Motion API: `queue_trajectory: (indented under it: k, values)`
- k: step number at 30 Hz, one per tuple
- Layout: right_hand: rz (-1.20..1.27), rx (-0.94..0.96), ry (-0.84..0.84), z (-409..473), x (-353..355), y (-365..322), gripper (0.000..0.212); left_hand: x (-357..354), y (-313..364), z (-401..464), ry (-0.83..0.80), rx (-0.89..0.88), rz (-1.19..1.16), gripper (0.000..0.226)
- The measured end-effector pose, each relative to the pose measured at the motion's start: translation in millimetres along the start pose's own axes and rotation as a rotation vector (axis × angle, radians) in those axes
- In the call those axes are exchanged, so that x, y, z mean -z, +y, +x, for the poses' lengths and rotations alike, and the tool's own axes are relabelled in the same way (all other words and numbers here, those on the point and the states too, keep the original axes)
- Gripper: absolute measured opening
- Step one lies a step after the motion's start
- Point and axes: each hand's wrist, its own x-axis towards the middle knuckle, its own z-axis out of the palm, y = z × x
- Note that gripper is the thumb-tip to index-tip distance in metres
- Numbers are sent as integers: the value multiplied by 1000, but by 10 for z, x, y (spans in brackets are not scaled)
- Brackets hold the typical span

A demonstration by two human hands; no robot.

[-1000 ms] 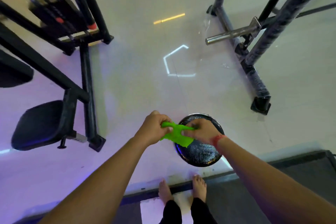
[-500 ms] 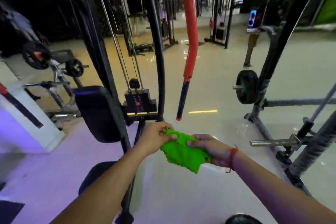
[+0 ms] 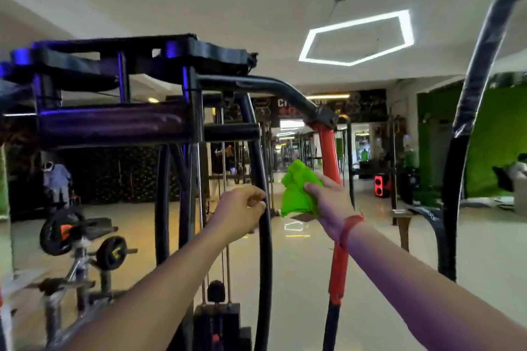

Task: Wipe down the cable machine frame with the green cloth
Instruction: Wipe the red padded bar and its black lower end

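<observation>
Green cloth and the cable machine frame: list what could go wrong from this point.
1. The right hand pinches the bunched green cloth by one edge. Wiped like that, it may slip free or clean only a narrow strip.
2. The left hand is curled beside the black upright tube, close to the steel cables. The fingers could stray against them.
3. The red bar runs right behind the cloth hand, so knuckles may knock it.
</observation>
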Motion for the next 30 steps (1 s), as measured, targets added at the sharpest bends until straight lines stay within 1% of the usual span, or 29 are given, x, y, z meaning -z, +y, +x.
queue_trajectory:
  k: [2, 6, 8, 9, 11, 12, 13, 15, 16, 18, 20, 21, 22, 24, 26, 28, 30]
  values:
    - [-25, 152, 53, 298, -226, -257, 35, 114, 112, 337, 50, -64, 5, 27]
    - [-178, 417, 214, 782, -479, -703, 33, 166, 310, 987, 106, -120, 2, 27]
    - [-305, 534, 346, 1057, -486, -865, 37, 129, 393, 1300, 141, -156, -10, 29]
    - [-362, 584, 379, 1180, -464, -939, 39, 105, 441, 1449, 157, -176, -14, 31]
    - [-520, 696, 392, 1468, -397, -1051, 40, 42, 530, 1753, 180, -208, -27, 33]
    - [-662, 769, 379, 1627, -355, -1089, 39, 0, 566, 1891, 191, -216, -34, 33]
    - [-854, 821, 335, 1781, -309, -1107, 39, -45, 596, 2015, 211, -221, -46, 33]
    - [-1239, 833, 205, 2079, -210, -1109, 42, -154, 618, 2242, 246, -211, -111, 34]
    - [-1347, 816, 145, 2196, -153, -1093, 46, -224, 606, 2346, 240, -197, -158, 36]
    - [-1384, 818, 65, 2330, -9, -1018, 51, -384, 558, 2491, 205, -163, -249, 43]
    - [-1402, 907, 24, 2380, 167, -941, 39, -543, 489, 2624, 200, -126, -341, 48]
    - [-1435, 962, 35, 2390, 271, -900, 33, -609, 471, 2669, 201, -107, -385, 50]
    - [-1465, 1011, 69, 2395, 360, -865, 32, -667, 456, 2715, 200, -93, -426, 50]
    - [-1490, 1058, 100, 2416, 441, -849, 53, -755, 421, 2811, 217, -86, -483, 45]
    - [-1546, 1034, 43, 2479, 363, -946, 72, -805, 382, 2891, 245, -101, -575, 46]
    - [-1598, 1011, -51, 2602, 210, -1051, 79, -823, 340, 2944, 277, -117, -690, 48]
    - [-1566, 1024, -67, 2683, 179, -1066, 75, -863, 269, 3014, 299, -113, -785, 50]
